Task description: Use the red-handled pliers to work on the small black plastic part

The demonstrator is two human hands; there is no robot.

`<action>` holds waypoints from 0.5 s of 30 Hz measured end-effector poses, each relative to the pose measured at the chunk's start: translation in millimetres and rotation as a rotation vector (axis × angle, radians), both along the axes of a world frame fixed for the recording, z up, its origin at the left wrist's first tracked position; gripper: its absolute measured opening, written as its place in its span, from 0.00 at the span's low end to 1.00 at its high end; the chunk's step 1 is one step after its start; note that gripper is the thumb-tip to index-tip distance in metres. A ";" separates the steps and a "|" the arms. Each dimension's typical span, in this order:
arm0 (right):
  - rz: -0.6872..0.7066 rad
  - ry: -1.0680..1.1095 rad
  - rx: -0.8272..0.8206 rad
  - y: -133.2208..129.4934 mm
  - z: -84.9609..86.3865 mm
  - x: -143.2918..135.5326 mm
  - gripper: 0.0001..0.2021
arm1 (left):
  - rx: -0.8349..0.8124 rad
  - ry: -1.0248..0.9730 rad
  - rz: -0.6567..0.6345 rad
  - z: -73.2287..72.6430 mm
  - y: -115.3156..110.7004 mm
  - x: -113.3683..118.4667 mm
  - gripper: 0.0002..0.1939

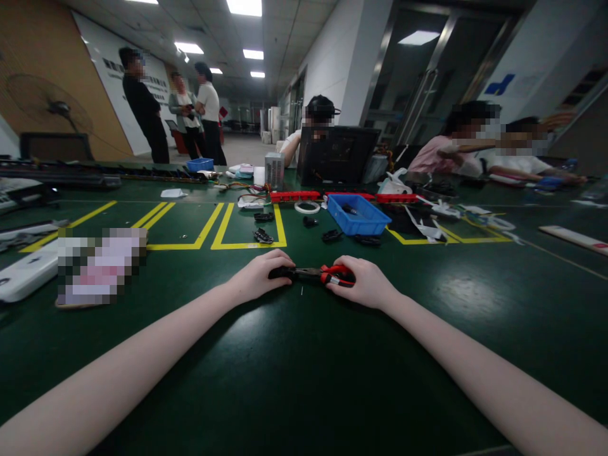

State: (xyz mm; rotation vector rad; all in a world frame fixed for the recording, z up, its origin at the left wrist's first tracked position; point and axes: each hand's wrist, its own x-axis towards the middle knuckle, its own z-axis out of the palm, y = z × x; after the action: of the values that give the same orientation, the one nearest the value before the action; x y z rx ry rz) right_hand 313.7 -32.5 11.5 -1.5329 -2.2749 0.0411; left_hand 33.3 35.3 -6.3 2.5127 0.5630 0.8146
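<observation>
My right hand [363, 282] is closed round the red-and-black handles of a pair of pliers [331, 275], whose metal jaws point left. In my left hand [263, 275] is a small black part [281, 273], partly hidden by the fingers. The tips of the pliers touch or overlap its right end; whether they grip it I cannot tell. Just below the jaws a thin pale sliver [301, 291] lies on the green tabletop [294, 367]. Beyond my hands lie several small black pieces, among them one black part [263, 236] inside a yellow taped box.
Past my hands stands a blue bin [358, 215] with dark parts inside. A white tape ring [306, 207] and red strips [294, 196] lie behind. To the left are a phone-like object [102, 266] and a white device [31, 269]. Other people sit across the table or stand farther back.
</observation>
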 end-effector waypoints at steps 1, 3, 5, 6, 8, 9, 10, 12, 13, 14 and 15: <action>-0.001 0.003 -0.005 0.2 0.0 0.3 0.16 | -0.007 0.007 0.005 0.3 -0.1 -0.3 0.14; -0.006 0.006 -0.011 0.4 0.1 0.6 0.15 | -0.025 0.016 0.022 0.3 -0.1 -1.0 0.16; -0.016 0.000 -0.017 0.3 0.4 0.3 0.15 | -0.037 0.014 0.036 -0.1 0.2 -1.3 0.18; -0.021 -0.007 -0.018 0.3 0.6 0.0 0.15 | -0.037 0.012 0.038 -0.5 0.5 -1.3 0.19; -0.026 -0.020 -0.019 0.1 1.0 -0.6 0.15 | -0.023 0.012 0.037 -1.3 1.2 -1.0 0.18; -0.027 -0.025 -0.019 0.0 1.1 -0.8 0.15 | -0.014 0.014 0.035 -1.7 1.5 -0.8 0.18; -0.027 -0.027 -0.019 0.0 1.1 -0.9 0.15 | -0.005 0.015 0.034 -2.0 1.7 -0.5 0.17; -0.028 -0.029 -0.019 0.3 0.8 -0.7 0.15 | 0.008 0.015 0.035 -2.3 1.7 -0.3 0.17; -0.028 -0.029 -0.018 0.5 0.5 -0.4 0.15 | 0.012 0.015 0.037 -2.3 1.6 -0.2 0.17; -0.027 -0.028 -0.016 0.9 0.1 0.0 0.15 | 0.014 0.014 0.037 -2.2 1.3 -0.3 0.18; -0.023 -0.027 -0.014 1.3 -0.4 0.5 0.15 | 0.016 0.013 0.038 -2.0 1.0 -0.4 0.18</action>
State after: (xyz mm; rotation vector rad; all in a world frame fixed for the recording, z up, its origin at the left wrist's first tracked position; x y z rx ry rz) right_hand 314.2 -31.3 11.1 -1.5764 -2.2820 0.0298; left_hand 32.9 36.3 -8.2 2.5305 0.6131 0.8197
